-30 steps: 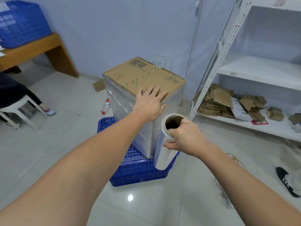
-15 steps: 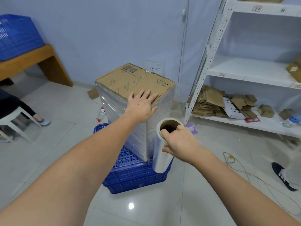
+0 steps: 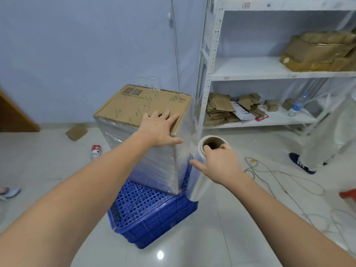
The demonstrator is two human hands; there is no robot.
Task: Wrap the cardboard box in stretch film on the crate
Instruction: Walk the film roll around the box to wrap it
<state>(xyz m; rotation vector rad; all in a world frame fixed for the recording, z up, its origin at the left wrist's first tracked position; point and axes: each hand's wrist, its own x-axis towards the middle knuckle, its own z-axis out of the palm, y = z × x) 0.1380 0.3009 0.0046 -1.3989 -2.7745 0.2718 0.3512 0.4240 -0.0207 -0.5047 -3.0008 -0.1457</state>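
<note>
On top of the upturned blue crate (image 3: pixel 154 218) stood the cardboard box (image 3: pixel 144 108), its side walls already covered in layers of stretch film while its brown top stayed bare. Flat on the near right corner of that top lay the left hand (image 3: pixel 159 130), fingers straight and spread, thumb hooked over the edge, its grip released and only pressing down. Just beside the box's right corner the right hand (image 3: pixel 221 164) held the film roll (image 3: pixel 198 180) upright, fingers curled into the cardboard core and thumb stretched along the outside, its grip grasping the roll. A clear sheet of film ran from the roll to the box. Behind stood a white shelf (image 3: pixel 250 72) bearing flattened cardboard.
</note>
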